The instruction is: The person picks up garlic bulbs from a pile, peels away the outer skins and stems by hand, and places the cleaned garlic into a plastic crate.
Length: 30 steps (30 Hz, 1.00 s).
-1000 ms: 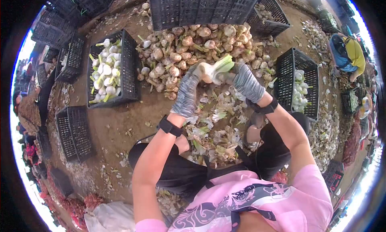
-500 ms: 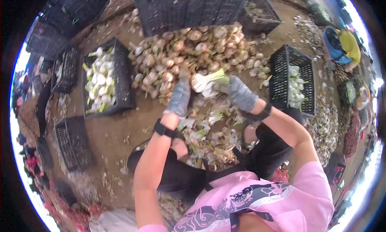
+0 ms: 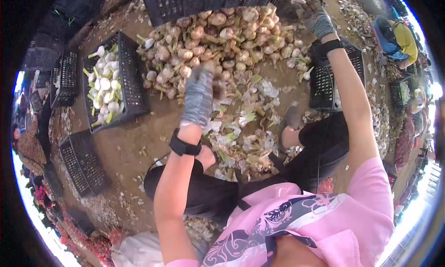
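Observation:
My left hand [image 3: 198,98], in a grey glove, is at the near edge of a heap of garlic bulbs [image 3: 197,33]. Its fingertips are smeared by motion, and a brownish blur beside the palm cannot be made out. Reaching far forward, my gloved right hand [image 3: 317,20] is over the rim of a black crate [image 3: 283,4] at the back right. Its fingers look stretched out and apart, with no bulb seen in them. Pale garlic shows in that crate, partly hidden by the hand.
Trimmed white garlic fills a black crate [image 3: 132,77] on the left. Another black crate [image 3: 322,84] stands right, under my right forearm. A large crate [image 3: 204,3] stands behind the heap. Peelings [image 3: 250,142] litter the ground between my feet. An overturned-looking crate [image 3: 85,163] lies lower left.
The trimmed garlic bulb that was between both hands no longer shows there. My right hand has swung forward and right to the back crate. My left hand has shifted slightly left and forward.

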### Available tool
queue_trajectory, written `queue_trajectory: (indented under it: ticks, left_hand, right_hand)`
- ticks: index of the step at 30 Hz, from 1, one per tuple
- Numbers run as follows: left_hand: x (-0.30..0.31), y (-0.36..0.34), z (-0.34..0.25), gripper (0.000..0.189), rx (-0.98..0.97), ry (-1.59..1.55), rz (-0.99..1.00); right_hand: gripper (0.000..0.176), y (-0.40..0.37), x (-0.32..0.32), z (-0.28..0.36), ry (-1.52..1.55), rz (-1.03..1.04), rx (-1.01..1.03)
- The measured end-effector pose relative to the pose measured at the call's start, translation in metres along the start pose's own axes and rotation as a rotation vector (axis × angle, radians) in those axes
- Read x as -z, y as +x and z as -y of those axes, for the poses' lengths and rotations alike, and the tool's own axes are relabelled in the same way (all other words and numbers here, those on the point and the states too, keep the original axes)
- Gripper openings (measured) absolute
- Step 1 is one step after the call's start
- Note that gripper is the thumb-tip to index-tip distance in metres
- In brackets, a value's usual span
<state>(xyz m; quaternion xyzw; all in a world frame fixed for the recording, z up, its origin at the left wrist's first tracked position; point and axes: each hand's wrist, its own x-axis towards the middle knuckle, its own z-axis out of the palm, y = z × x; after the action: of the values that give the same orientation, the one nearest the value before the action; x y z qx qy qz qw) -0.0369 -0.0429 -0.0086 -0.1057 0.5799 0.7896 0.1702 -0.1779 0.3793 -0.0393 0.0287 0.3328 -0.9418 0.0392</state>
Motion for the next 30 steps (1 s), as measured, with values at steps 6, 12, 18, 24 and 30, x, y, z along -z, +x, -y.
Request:
queue_trajectory:
  ticks: [6, 12, 18, 24, 30]
  left_hand:
    - [0.017, 0.012, -0.023, 0.021, 0.021, -0.213, -0.224]
    - [0.022, 0.01, -0.019, 0.023, -0.058, -0.2, -0.272]
    - [0.041, 0.007, 0.002, 0.034, -0.117, 0.188, -0.157]
    - [0.019, 0.0, -0.006, 0.03, 0.147, -0.029, -0.244]
    - [0.009, -0.006, 0.03, 0.057, -0.211, 0.662, 0.046]
  right_hand:
    - [0.026, -0.05, 0.075, -0.233, -1.771, 0.065, -0.275]
    - [0.02, -0.115, 0.087, -0.43, -2.401, 0.829, -0.565]
    - [0.021, -0.105, 0.071, -0.475, -2.137, 0.419, -0.551]
    - [0.022, -0.111, 0.017, -0.413, -0.892, -0.229, -0.691]
    - [0.022, -0.129, -0.105, -0.269, -0.313, -0.473, -0.633]
